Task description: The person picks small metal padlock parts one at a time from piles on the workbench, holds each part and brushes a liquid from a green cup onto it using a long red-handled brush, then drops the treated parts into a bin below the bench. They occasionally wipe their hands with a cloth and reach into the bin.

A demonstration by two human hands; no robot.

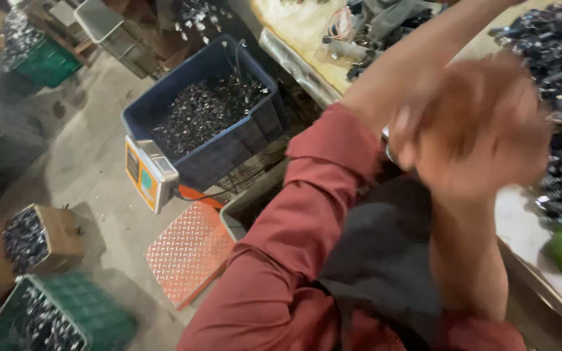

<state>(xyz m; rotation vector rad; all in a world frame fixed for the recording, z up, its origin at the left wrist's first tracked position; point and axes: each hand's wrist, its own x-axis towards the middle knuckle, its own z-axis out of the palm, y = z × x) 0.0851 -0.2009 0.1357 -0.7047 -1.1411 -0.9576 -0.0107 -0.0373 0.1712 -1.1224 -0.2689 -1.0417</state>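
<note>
Item: right hand [482, 130], blurred, raised before the chest; grasp cannot be told. Left hand out of view. Nearest: pile [561, 97] of dark parts on table [521, 227]. Advice: steady hand before picking.

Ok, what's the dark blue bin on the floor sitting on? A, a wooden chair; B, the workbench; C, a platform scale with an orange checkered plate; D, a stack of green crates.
C: the dark blue bin, full of small dark metal parts, rests on the platform scale, whose display unit sits beside it.
</note>
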